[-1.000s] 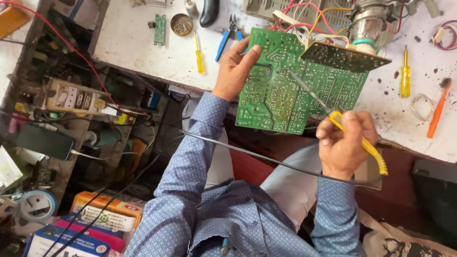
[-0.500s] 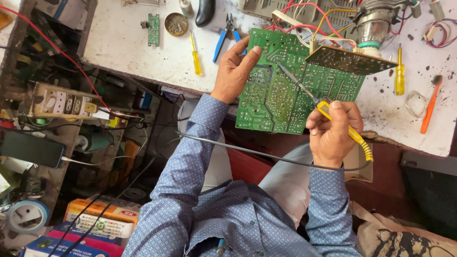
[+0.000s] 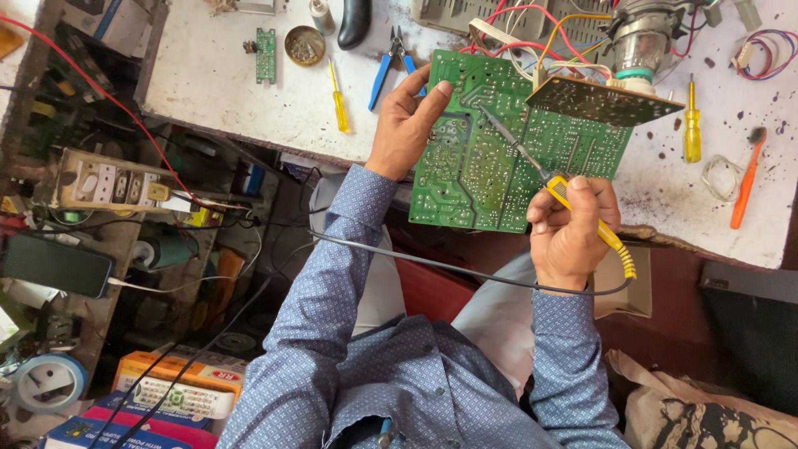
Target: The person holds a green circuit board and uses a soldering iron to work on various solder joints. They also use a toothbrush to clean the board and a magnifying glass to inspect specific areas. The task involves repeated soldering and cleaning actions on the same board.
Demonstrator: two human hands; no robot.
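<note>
board [image 3: 499,166]: green, solder side up, tilted | left hand [image 3: 405,125]: gripping board edge | right hand [image 3: 569,233]: fist around yellow iron [image 3: 573,199], tip on board

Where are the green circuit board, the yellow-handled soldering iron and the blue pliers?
green circuit board [image 3: 465,179], head view, bare lower left area.
soldering iron [image 3: 559,186], head view, yellow handle's front end.
blue pliers [image 3: 384,73], head view, left handle.

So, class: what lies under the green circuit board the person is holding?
Beneath the green circuit board the white workbench edge shows, with red and yellow wires behind. Anything directly under it is covered.
</note>
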